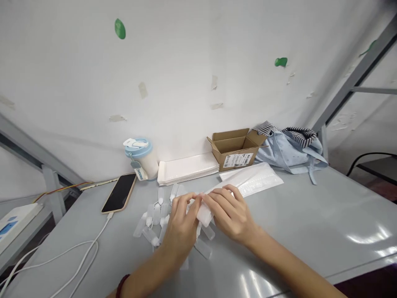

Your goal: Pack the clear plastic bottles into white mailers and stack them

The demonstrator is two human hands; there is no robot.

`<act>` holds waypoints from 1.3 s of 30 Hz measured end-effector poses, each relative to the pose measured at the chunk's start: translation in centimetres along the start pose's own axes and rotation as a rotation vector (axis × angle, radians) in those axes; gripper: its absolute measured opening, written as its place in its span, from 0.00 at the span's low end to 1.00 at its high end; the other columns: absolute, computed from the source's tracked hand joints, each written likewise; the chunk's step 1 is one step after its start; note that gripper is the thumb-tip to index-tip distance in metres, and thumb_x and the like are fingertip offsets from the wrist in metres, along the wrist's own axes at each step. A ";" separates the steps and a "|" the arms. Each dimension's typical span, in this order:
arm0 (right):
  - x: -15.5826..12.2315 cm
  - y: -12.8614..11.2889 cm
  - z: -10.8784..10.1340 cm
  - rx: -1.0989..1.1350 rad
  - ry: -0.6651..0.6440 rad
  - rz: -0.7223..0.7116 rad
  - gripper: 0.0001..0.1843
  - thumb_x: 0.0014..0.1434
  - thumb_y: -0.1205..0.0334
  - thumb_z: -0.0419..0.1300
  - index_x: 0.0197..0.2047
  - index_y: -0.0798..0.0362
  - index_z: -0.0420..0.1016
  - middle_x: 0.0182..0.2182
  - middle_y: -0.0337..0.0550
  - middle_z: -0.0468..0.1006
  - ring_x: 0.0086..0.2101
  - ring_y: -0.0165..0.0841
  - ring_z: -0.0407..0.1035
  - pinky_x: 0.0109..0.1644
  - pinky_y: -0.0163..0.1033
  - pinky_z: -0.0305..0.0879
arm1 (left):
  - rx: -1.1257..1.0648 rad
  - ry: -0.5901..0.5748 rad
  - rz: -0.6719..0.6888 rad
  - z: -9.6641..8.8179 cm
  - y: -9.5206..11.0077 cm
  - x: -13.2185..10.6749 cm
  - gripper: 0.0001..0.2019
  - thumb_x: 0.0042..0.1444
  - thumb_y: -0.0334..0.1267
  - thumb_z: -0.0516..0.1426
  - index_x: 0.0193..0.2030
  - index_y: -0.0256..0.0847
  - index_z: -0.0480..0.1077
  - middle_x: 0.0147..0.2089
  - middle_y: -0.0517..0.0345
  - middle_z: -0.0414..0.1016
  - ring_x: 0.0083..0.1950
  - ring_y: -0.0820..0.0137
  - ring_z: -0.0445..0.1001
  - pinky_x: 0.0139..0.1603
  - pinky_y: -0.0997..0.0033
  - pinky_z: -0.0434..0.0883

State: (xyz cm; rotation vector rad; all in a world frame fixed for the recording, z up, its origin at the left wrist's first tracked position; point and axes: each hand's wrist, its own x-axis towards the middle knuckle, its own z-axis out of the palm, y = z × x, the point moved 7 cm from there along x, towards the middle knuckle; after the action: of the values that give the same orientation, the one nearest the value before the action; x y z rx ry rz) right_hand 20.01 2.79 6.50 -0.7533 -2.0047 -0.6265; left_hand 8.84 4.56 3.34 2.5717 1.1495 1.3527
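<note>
My left hand [182, 223] and my right hand [231, 211] meet over the table, fingers pinched together on a small whitish translucent packet [204, 214]. Its upper part is hidden by the fingers, and what is inside cannot be made out. Around and below my left hand lie several small clear plastic bottles [151, 236] with white caps, loosely scattered. Some are partly covered by the hands. Just behind my right hand are flat white bubble mailers [257, 178], overlapping each other.
Against the wall stand a blue-lidded cup [145, 161], a stack of white envelopes [186, 169], an open cardboard box [237, 155] and a light blue cloth bag [282, 151]. A phone [120, 192] with a white charging cable [89, 250] lies at left on the grey table [310, 223].
</note>
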 end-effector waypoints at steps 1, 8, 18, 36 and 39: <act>0.1 0.5 -0.3 -0.030 0.015 0.024 0.11 0.60 0.75 0.50 0.44 0.60 0.70 0.30 0.45 0.79 0.35 0.35 0.69 0.41 0.43 0.62 | -0.078 -0.018 -0.039 0.1 0.1 0.8 0.18 0.63 0.26 0.45 0.56 0.42 0.66 0.46 0.48 0.68 0.46 0.64 0.66 0.44 0.62 0.69; -0.6 6.0 -0.2 -0.221 -0.008 0.215 0.13 0.57 0.76 0.48 0.29 0.53 0.69 0.24 0.42 0.72 0.33 0.36 0.62 0.43 0.42 0.56 | -0.711 -0.388 -0.716 6.2 0.0 4.2 0.14 0.59 0.36 0.55 0.22 0.37 0.67 0.20 0.64 0.63 0.23 0.74 0.61 0.25 0.74 0.59; -6.5 19.4 -1.2 -0.468 -0.293 0.849 0.11 0.60 0.68 0.51 0.40 0.58 0.74 0.44 0.56 0.73 0.46 0.46 0.63 0.47 0.50 0.58 | -0.950 -0.566 -1.011 14.7 -2.4 5.4 0.09 0.61 0.38 0.56 0.44 0.34 0.70 0.43 0.53 0.74 0.39 0.69 0.75 0.40 0.65 0.74; -16.9 27.0 -1.6 -0.304 -0.592 1.451 0.16 0.63 0.53 0.56 0.49 0.55 0.70 0.46 0.45 0.74 0.42 0.35 0.71 0.46 0.46 0.70 | -0.572 -0.890 -1.101 17.3 -4.9 5.4 0.17 0.62 0.41 0.56 0.54 0.36 0.66 0.53 0.48 0.70 0.49 0.63 0.73 0.47 0.56 0.73; -16.8 27.0 -1.7 -0.291 -0.585 1.478 0.20 0.62 0.47 0.56 0.38 0.58 0.75 0.35 0.47 0.77 0.38 0.38 0.73 0.41 0.44 0.69 | -0.541 -0.946 -1.091 17.0 -5.3 5.2 0.17 0.62 0.41 0.56 0.54 0.36 0.66 0.53 0.49 0.70 0.48 0.63 0.73 0.47 0.56 0.73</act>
State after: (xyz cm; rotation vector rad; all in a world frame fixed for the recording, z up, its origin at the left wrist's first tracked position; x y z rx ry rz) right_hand 47.36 15.77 -3.36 -2.3958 -1.2159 0.2512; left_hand 19.74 16.81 -5.42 1.3844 1.3109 0.1038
